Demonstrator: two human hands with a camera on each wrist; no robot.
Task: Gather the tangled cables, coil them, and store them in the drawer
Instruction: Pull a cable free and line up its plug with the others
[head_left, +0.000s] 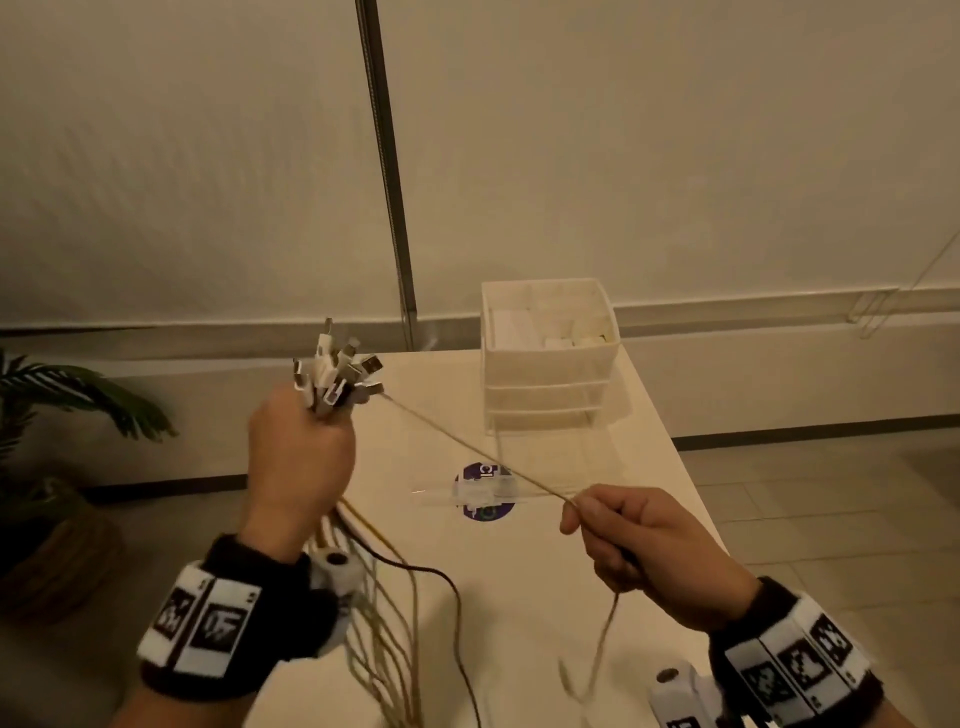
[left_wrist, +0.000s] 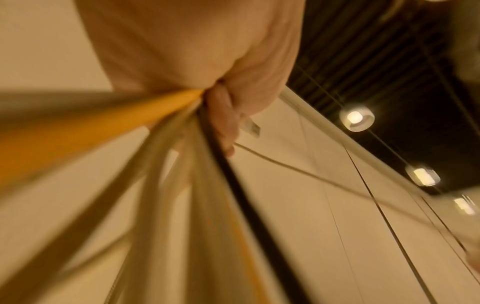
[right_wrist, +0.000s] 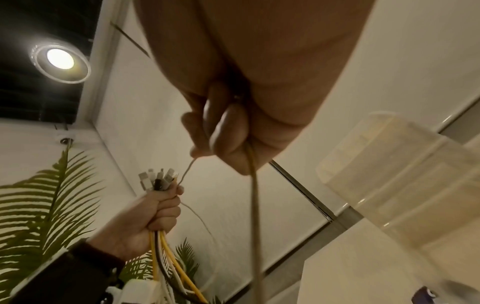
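Note:
My left hand is raised above the table's left edge and grips a bundle of cables just below their plugs, which stick up out of the fist. The white, yellow and black strands hang down from it. One thin pale cable runs taut from the plugs to my right hand, which pinches it between thumb and fingers; its tail dangles below. In the left wrist view the strands fan out blurred beneath my fist. The white drawer unit stands at the table's far end, its drawers closed.
A cream table carries a round purple sticker with a clear strip over it. A potted palm stands on the floor to the left. A wall with a metal post is behind; tiled floor lies right.

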